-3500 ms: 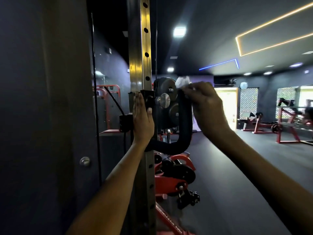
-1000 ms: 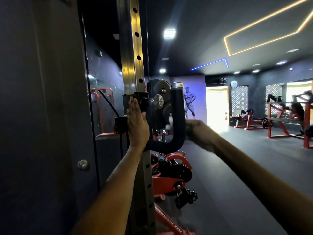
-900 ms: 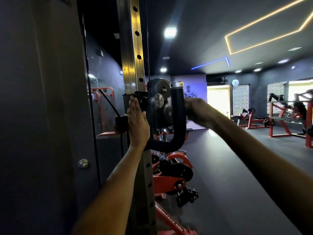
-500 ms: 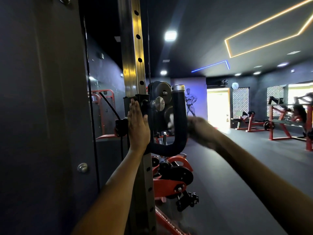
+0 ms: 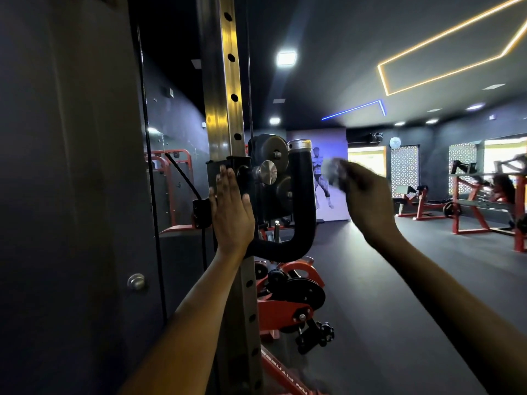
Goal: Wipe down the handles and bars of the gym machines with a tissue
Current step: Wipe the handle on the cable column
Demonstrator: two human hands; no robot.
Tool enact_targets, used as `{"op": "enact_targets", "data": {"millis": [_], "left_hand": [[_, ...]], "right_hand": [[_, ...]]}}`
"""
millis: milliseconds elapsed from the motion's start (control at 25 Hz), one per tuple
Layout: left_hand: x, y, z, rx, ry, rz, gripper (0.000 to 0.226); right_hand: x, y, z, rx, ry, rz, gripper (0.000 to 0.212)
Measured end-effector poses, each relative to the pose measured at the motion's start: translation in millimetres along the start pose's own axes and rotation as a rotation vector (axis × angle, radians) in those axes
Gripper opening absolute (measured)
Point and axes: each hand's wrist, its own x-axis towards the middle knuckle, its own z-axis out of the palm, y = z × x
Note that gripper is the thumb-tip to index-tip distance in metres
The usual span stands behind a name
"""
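Tissue (image 5: 333, 173), blurred, is being pinched in the right hand (image 5: 360, 195), just right of the black curved handle (image 5: 302, 206) and apart from it. Left hand (image 5: 229, 208) is pressing flat-fingered against the upright post (image 5: 225, 89), left of the handle. A loose pinch is risking a dropped tissue.

You face a glossy brushed-metal upright (image 5: 225, 89), a matt black padded handle (image 5: 303, 201) with a shiny metal cap (image 5: 299, 144).

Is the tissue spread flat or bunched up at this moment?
Bunched, as far as the blur allows. The tissue shows as a pale wad pinched in the right hand, held clear of the black padded handle.
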Motion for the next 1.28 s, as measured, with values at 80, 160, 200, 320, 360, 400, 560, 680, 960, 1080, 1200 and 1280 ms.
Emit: {"op": "enact_targets", "data": {"millis": [80, 160, 200, 320, 360, 400, 560, 680, 960, 1080, 1200, 1280], "left_hand": [[-2.2, -2.0, -2.1, 0.004, 0.006, 0.007, 0.059], [-5.5, -4.6, -4.5, 0.01, -0.022, 0.027, 0.059], [-7.0, -5.5, -6.5, 0.02, -0.049, 0.035, 0.059], [-7.3, -8.7, -15.9, 0.077, -0.066, 0.059, 0.062], [-3.0, -10.8, -19.8, 0.11, -0.048, 0.079, 0.062], [2.7, -14.5, -23.5, 0.162, -0.019, 0.104, 0.062], [19.3, -29.2, -33.9, 0.311, -0.035, 0.141, 0.065], [14.4, -35.2, -33.5, 0.336, -0.061, 0.19, 0.066], [10.4, -37.9, -31.2, 0.308, -0.026, 0.225, 0.06], [8.6, -41.0, -30.3, 0.3, -0.018, 0.234, 0.061], [6.7, -42.1, -31.8, 0.306, -0.031, 0.252, 0.061], [5.5, -42.0, -32.9, 0.313, -0.046, 0.243, 0.062]], "right_hand": [[8.3, -21.2, 14.5, -0.088, 0.048, -0.308, 0.042], [-13.8, -9.1, 22.8, -0.217, -0.037, -0.476, 0.063], [-32.9, 5.1, 19.8, -0.295, -0.085, -0.51, 0.073], [-88.1, 34.5, -3.5, -0.456, -0.215, -0.641, 0.076], [-91.1, 31.0, -11.2, -0.479, -0.241, -0.715, 0.064], [-83.3, 21.1, -15.5, -0.48, -0.245, -0.781, 0.051], [0.2, -30.6, -1.6, -0.451, -0.11, -0.777, 0.042], [0.4, -10.5, 6.6, -0.578, -0.154, -0.791, 0.067], [-67.1, 16.1, 2.2, -0.648, -0.338, -1.035, 0.038], [-17.6, -12.3, 17.2, -0.755, -0.194, -0.978, 0.045], [-32.3, 2.0, 23.1, -0.814, -0.215, -0.992, 0.037], [-69.5, 17.4, 27.7, -0.815, -0.279, -0.999, 0.03]]}}
